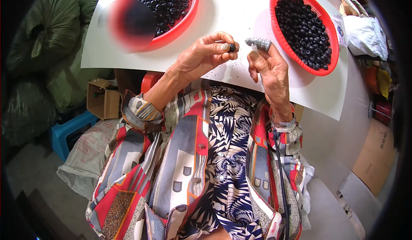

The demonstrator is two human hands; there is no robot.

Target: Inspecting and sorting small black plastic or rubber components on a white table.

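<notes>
One black piece (232, 48) pinched in the left hand's (208, 54) fingertips, right hand (272, 70) — finger grip unclear — near a red basket (334, 42)

The person's left forearm (165, 85) slants up and to the right, its wrist nearly straight, as the left hand (201, 55) closes thumb (216, 48) and forefinger in a tight pinch, the other fingers curled below. Just apart from it, the right hand (271, 70) rises almost upright above its wrist (282, 113), the grey-wrapped forefinger (259, 43) bent leftward. The right thumb (259, 61) points up and appears to press near that finger, though the contact is hard to make out.
</notes>
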